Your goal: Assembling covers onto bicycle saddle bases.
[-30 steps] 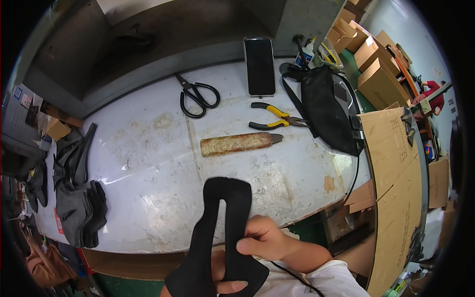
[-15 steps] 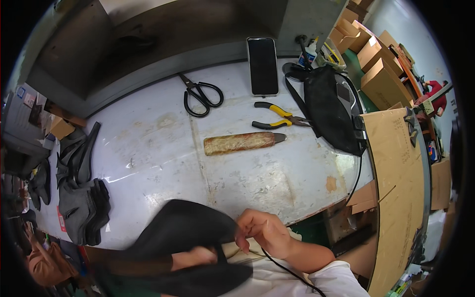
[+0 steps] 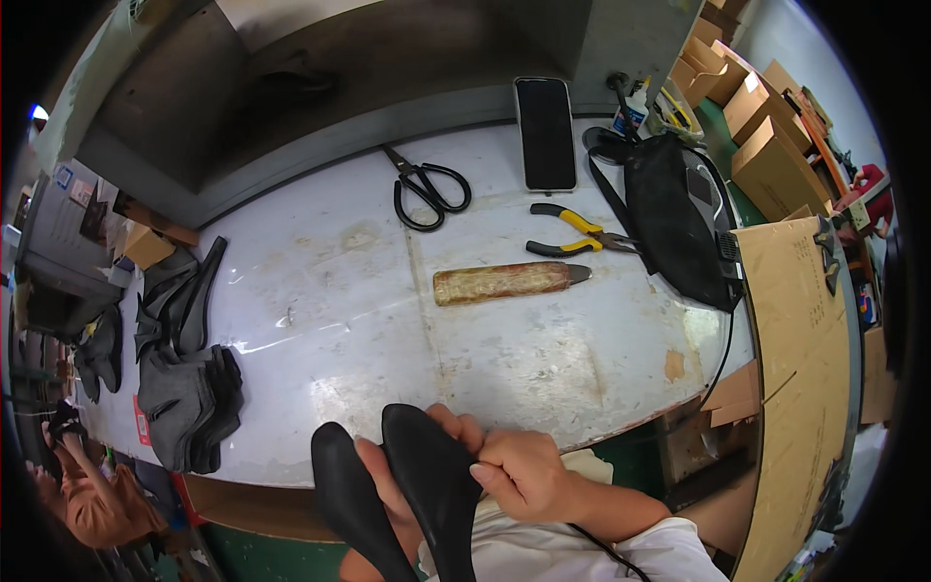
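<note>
A black leather-like shoe upper (image 3: 427, 466) is held low in front of me, near the table's front edge. It shows as two long lobes with rounded ends pointing up and away. My left hand (image 3: 388, 485) is closed round the right lobe: its thumb lies between the lobes, and fingertips show past the far side. My right hand (image 3: 524, 472) has its fingers curled, pinching that lobe's right edge. The lower part of the upper runs out of the picture.
On the table (image 3: 330, 291) lie a wood-handled knife (image 3: 504, 282), yellow-black pliers (image 3: 582, 233), scissors (image 3: 427, 192), a phone (image 3: 546, 134) and a black bag (image 3: 674, 218). Dark cut pieces (image 3: 189, 407) are stacked at left. Cardboard (image 3: 790, 378) stands at right. Another person (image 3: 102, 500) sits far left.
The upper was blurred and spread sideways to the left; now its lobes point upward, closer to my body. My left hand has turned up round it. The view has shifted slightly left.
</note>
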Tool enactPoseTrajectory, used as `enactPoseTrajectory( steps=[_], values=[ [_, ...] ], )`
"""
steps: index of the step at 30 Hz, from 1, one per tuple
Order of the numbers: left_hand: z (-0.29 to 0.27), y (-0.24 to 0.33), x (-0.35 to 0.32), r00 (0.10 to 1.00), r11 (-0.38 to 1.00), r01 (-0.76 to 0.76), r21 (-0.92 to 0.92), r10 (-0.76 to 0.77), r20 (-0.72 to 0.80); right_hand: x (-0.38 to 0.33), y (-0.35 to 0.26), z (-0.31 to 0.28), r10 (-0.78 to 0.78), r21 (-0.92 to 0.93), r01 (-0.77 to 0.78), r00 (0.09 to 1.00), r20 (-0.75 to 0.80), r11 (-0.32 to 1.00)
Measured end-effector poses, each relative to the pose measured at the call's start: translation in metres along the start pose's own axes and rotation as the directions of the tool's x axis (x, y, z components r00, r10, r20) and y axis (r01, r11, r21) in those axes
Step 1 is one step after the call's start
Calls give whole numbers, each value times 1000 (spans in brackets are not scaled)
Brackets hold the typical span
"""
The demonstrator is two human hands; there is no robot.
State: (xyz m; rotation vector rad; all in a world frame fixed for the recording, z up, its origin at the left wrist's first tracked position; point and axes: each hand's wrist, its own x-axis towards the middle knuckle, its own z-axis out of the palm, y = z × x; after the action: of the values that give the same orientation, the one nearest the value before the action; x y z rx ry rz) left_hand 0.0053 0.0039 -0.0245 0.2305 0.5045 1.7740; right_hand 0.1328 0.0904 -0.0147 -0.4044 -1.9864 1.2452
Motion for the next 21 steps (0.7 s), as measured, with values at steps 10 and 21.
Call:
enactPoseTrajectory(
  steps=[10, 21],
  values=[
    [43, 22, 5, 984, 611, 92, 786, 63, -165, -4, 5, 13, 641, 736, -420, 768, -24, 531],
    [33, -4, -7, 990, 876, 42, 480, 27, -136, 19, -13, -6, 214, 35, -211, 963, -163, 977]
  ],
)
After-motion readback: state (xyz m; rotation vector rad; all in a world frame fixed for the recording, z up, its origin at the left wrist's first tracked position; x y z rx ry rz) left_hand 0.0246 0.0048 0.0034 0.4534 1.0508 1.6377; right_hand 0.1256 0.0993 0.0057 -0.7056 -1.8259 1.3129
